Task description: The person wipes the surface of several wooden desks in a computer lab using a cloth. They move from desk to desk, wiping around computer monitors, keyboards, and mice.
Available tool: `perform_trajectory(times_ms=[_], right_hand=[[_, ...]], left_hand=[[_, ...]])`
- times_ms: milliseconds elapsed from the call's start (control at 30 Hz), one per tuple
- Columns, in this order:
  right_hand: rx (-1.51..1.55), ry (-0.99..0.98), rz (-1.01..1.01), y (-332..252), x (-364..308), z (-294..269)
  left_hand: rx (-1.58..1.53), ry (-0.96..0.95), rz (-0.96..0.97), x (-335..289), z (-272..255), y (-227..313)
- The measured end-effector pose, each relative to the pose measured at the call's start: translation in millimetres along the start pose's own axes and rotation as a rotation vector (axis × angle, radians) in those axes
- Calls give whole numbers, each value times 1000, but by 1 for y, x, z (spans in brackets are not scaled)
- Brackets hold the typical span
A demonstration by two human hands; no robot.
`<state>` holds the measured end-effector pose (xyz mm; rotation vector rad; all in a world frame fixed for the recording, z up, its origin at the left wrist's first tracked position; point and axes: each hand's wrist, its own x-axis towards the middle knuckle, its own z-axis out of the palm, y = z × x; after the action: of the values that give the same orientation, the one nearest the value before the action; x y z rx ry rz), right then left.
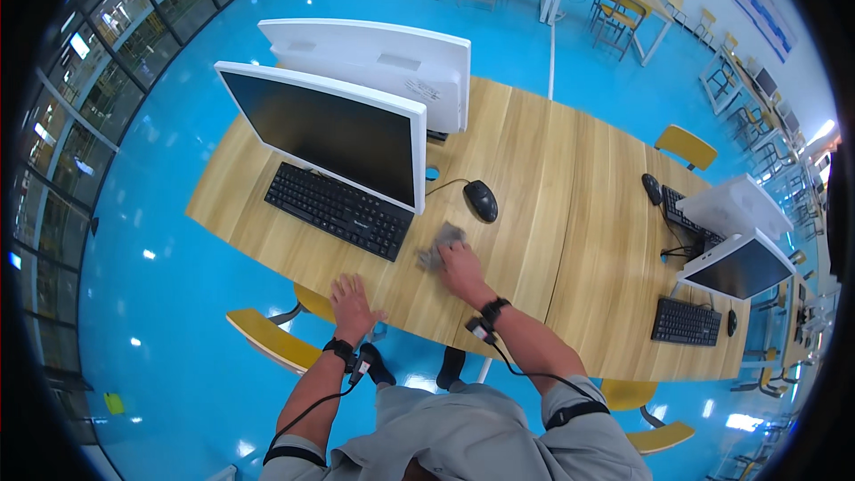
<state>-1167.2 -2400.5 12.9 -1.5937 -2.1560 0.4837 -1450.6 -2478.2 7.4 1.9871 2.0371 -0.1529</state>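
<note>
A crumpled grey cloth (448, 236) lies on the wooden table (525, 178), under the fingers of my right hand (463, 273), which is closed on it and presses it to the tabletop. My left hand (353, 307) rests at the table's near edge, fingers spread, holding nothing. Ahead of that hand is a black keyboard (338, 207), in front of a white-framed monitor (329, 129) with a dark screen. A black mouse (482, 201) sits just beyond the cloth, its cable running toward the monitor.
Behind the first monitor stands a second one (383, 58), back turned. Farther right on the joined tables are another monitor (741, 264), a keyboard (686, 322) and a small mouse (732, 322). Yellow chairs (272, 338) stand by the near edge, on the blue floor.
</note>
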Motion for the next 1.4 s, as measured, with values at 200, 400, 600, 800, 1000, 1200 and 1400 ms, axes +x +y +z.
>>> perform_trajectory(times_ms=[200,400,600,800,1000,1200,1400], right_hand=[[-1,-164,-71,13,-94,-50],[-80,-99,103,91,-104,-93],[-158,126,350,191,-37,-101],[-207,227,425,212,47,-95],[-186,151,343,200,94,-76],[-172,73,189,195,100,-67],[-139,54,-1,179,83,-58]], left_hand=[[1,-64,-48,1,-5,6],[-2,33,-46,-3,-5,7],[15,42,-47,2,8,3],[-55,68,-64,-5,2,6],[-175,48,-67,-8,-11,9],[-147,27,-96,-10,-16,12],[-133,21,-107,-6,-17,14]])
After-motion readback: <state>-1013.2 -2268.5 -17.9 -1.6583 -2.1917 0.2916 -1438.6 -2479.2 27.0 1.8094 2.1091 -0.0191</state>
